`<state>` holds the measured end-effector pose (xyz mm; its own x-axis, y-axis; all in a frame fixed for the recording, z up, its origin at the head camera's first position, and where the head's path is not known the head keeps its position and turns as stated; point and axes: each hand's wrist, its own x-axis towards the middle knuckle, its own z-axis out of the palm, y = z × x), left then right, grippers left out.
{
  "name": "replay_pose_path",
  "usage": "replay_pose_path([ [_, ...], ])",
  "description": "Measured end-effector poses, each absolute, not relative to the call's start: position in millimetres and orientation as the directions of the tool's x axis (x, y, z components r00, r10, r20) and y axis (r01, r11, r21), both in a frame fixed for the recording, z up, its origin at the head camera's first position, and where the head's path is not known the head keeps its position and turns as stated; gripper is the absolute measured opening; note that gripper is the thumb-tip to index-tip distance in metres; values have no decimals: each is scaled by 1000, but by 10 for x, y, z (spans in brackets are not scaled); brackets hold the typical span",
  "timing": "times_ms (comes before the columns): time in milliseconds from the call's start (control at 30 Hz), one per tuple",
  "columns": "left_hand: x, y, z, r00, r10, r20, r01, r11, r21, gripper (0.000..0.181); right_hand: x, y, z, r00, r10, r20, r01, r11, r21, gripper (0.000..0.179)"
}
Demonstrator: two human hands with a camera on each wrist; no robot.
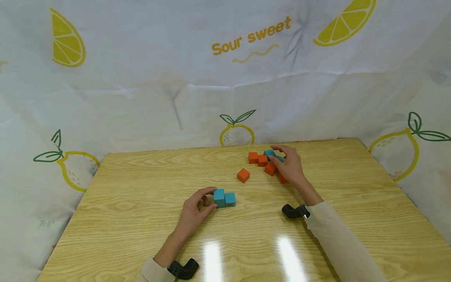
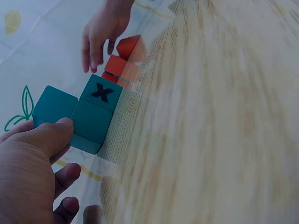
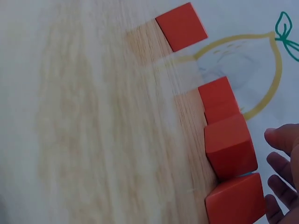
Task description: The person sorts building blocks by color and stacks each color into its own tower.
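Note:
My left hand [image 1: 195, 207] pinches the upper of two stacked blue cubes [image 1: 219, 198] between thumb and fingers. Against the stack's right side stands a blue cube marked with a black X [image 2: 101, 92], touching it. Farther back on the right, my right hand [image 1: 289, 164] hovers over a cluster of cubes, thumb and forefinger spread apart. A blue cube [image 1: 269, 153] lies just beyond its thumb tip; another blue cube [image 1: 280, 158] is partly covered by the hand. Orange-red cubes [image 3: 231, 144] lie beside the right hand's fingers, which hold nothing visible.
A single orange-red cube [image 1: 243, 175] lies between the blue stack and the cluster. More orange-red cubes [image 1: 253, 157] form the cluster's left side, and one [image 1: 283, 178] is partly under the right wrist. A white lemon-print cloth [image 1: 148, 113] hangs behind the wooden table [image 1: 141, 188].

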<state>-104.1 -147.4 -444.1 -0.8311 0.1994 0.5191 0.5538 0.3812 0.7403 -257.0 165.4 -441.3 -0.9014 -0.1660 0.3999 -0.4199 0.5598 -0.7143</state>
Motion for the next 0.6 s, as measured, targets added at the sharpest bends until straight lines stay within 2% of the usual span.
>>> replay_pose_path([
  [300, -1040, -1459, -4451, -830, 185, 527, 555, 382, 739, 45, -2694, 1744, -4466, -946, -178, 271, -324, 557, -764, 40],
  [467, -1061, -1463, -4501, -820, 183, 542, 567, 381, 730, 45, -2724, 1772, -4445, -949, -222, 224, -313, 580, -752, 43],
  [600, -1041, -1460, -4454, -838, 178, 515, 541, 386, 747, 45, -2741, 1769, -4426, -950, -246, 191, -304, 607, -734, 44],
])
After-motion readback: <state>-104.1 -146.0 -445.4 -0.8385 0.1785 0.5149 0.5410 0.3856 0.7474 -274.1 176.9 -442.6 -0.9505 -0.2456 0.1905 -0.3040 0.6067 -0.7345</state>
